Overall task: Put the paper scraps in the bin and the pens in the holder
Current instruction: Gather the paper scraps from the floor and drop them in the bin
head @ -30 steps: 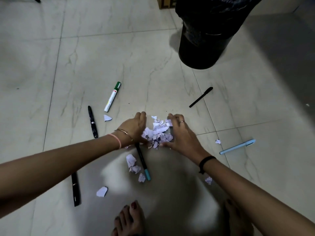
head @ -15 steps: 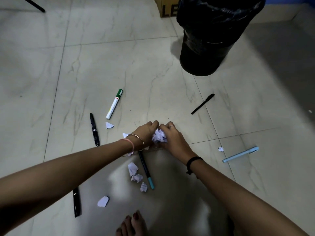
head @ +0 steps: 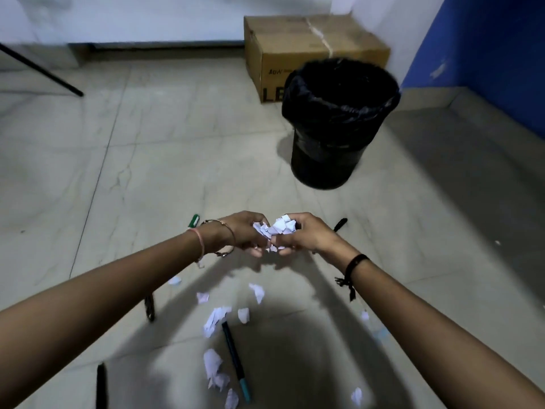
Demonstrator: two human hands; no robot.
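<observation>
My left hand [head: 246, 233] and my right hand [head: 306, 236] are cupped together above the floor, holding a bunch of white paper scraps [head: 277, 228] between them. The black bin [head: 339, 122] with a black liner stands open, further away and to the right. More loose scraps [head: 216, 318] lie on the tiles below my arms. A black pen with a teal end [head: 236, 361] lies among them. A green marker [head: 194, 221] shows just past my left wrist, and a black pen [head: 339, 224] peeks out beyond my right hand. No pen holder is in view.
A cardboard box [head: 312, 45] sits behind the bin against the wall. Two more black pens [head: 149, 308] [head: 101, 385] lie at the left. A thin black leg [head: 41, 70] slants at the far left. A blue wall [head: 486, 54] is on the right.
Both hands have lifted off the floor with the gathered scraps held between them. My view has tilted up, so the whole bin and the box now show. A few scraps lie where the pile was.
</observation>
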